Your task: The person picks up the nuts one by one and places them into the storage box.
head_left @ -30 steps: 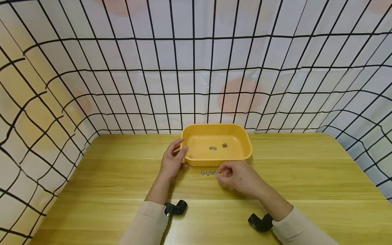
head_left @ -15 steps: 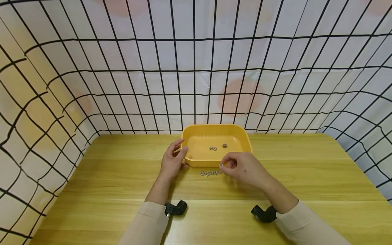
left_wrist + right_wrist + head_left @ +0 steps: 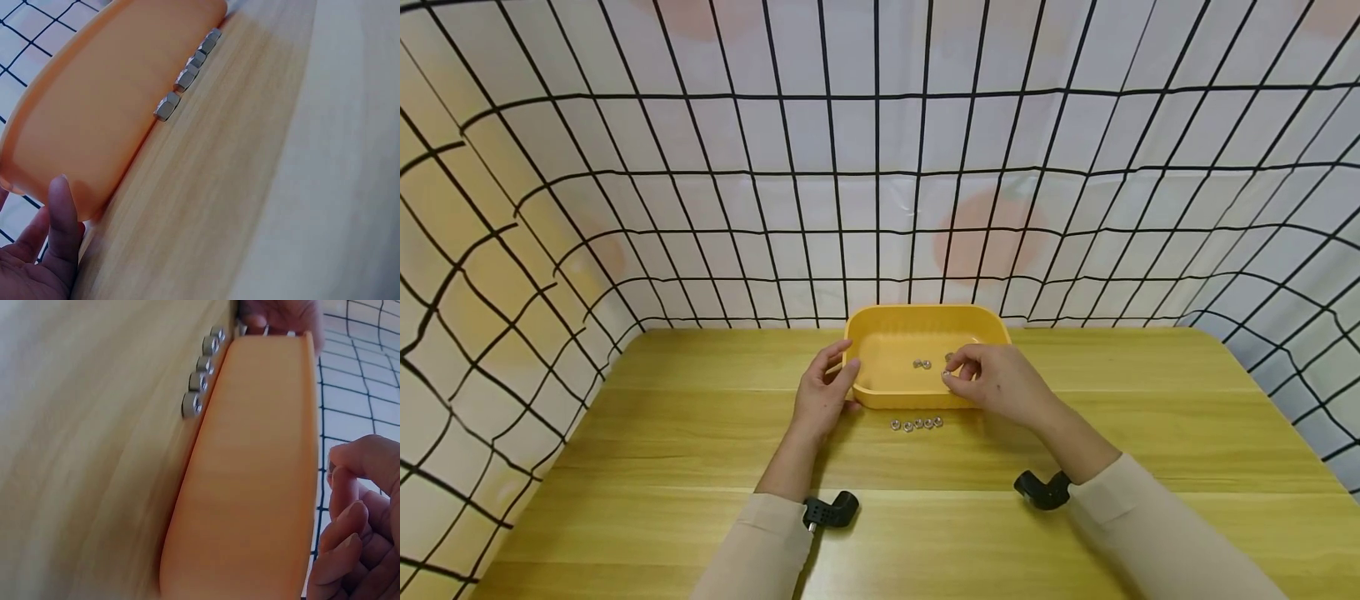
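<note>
My right hand (image 3: 1000, 383) is over the front right part of the yellow bin (image 3: 880, 398), pinching a small metal nut (image 3: 947, 375) between thumb and forefinger. The nut (image 3: 332, 467) barely shows in the right wrist view. At the bin's left end, my left hand (image 3: 822, 396) rests with relaxed fingers, its thumb (image 3: 62, 206) against the bin's corner. Inside the bin lie two nuts (image 3: 922, 364) side by side. Another small piece (image 3: 949, 357) there is partly covered by my right hand. A row of several hex nuts (image 3: 918, 423) lies on the table before the bin.
The wooden table (image 3: 700, 467) runs back to a black wire grid (image 3: 880, 173) that stands behind and along both sides. The bin's back sits close to the grid. Black camera mounts (image 3: 832, 509) are worn on both wrists.
From the right end of the nut row, my right hand has lifted and moved up over the bin's front rim with a nut pinched. My left hand and the bin have stayed put.
</note>
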{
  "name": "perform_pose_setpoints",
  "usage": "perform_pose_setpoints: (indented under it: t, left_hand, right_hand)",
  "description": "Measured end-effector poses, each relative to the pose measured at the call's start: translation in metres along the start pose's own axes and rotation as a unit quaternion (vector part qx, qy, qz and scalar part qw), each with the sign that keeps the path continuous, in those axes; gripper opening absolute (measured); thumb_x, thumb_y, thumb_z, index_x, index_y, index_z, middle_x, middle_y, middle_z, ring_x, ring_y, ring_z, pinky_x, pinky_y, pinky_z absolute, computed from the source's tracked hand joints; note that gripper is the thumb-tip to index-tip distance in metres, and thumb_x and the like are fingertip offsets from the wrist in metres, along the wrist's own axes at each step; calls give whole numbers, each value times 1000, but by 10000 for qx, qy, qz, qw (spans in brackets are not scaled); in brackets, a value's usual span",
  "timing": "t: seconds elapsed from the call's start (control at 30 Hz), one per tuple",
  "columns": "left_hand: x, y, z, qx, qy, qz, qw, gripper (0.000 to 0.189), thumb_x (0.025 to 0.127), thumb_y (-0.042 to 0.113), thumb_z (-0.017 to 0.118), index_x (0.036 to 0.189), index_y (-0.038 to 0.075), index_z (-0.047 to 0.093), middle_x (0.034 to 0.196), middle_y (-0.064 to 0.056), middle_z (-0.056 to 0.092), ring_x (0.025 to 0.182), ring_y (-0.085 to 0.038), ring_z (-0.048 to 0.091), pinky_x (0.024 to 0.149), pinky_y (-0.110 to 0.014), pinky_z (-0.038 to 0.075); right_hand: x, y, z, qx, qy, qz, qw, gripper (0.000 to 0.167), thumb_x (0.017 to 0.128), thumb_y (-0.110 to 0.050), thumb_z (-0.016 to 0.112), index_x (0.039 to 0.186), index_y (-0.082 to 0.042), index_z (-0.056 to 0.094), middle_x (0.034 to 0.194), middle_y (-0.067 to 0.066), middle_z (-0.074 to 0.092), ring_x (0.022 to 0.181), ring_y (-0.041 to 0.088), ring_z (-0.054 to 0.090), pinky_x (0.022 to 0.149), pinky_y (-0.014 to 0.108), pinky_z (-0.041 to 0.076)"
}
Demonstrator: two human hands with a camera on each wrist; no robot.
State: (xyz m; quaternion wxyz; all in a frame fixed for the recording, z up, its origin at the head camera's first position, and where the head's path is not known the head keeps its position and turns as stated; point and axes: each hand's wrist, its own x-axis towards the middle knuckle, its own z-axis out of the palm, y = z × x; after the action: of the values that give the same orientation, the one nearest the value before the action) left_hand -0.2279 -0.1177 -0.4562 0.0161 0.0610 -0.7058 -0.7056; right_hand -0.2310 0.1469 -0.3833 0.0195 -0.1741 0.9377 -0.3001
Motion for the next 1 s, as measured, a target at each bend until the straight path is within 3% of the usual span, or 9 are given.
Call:
perform_pose_setpoints:
  t: [0.47,1.0]
  left_hand:
    - [0,0,0,-39,-3,-9,10000,44,100,29,67,143,24,58,154,-12,42,136,-31,51,56,-25,59]
    - [1,-1,0,-25,-39,18,10000,45,101,30,67,144,22,57,155,-13,40,136,-32,50,56,-25,60]
  right_hand:
    - [35,14,4,21,-169,216,9996,16,95,-29,70,99,-14,74,85,3,68,57,14,54,51,27,47]
    - [46,21,5,-172,-133,354,9991,22,95,-33,70,102,-12,73,89,3,70,72,16,59,67,28,49]
